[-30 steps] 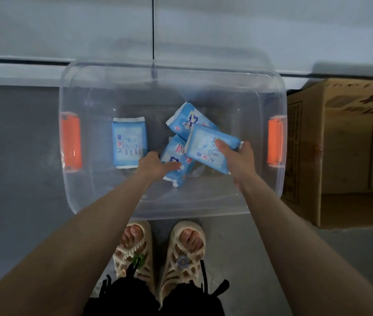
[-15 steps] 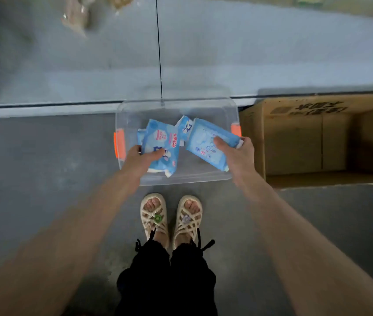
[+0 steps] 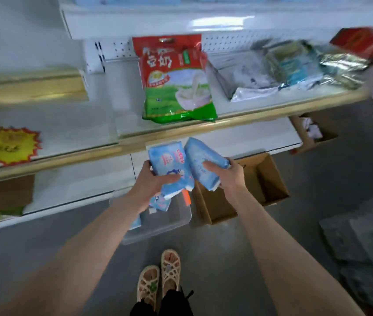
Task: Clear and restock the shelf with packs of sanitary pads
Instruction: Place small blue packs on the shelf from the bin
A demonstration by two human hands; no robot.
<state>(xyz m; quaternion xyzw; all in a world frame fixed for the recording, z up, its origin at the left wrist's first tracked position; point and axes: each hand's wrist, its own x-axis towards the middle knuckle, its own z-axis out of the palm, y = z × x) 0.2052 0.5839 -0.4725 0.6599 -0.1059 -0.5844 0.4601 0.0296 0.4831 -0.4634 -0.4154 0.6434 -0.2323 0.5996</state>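
Note:
My left hand (image 3: pixel 151 181) grips a light-blue pack of sanitary pads (image 3: pixel 169 165), held up in front of the shelf edge (image 3: pixel 169 133). My right hand (image 3: pixel 226 173) grips a second blue pack (image 3: pixel 200 160), tilted and touching the first. Both packs hang above a clear plastic bin (image 3: pixel 167 221) with an orange handle on the floor. At least one more blue pack (image 3: pixel 160 202) lies in the bin, partly hidden by my left arm.
A red and green bag (image 3: pixel 176 78) stands on the white shelf, with silvery and blue packets (image 3: pixel 294 67) to its right. A yellow starburst sticker (image 3: pixel 8 145) lies on the left shelf. An open cardboard box (image 3: pixel 240 190) sits right of the bin. My sandalled feet (image 3: pixel 160 281) are below.
Both hands have lifted their packs out of the bin to shelf height. My view has risen from the floor to the shelves.

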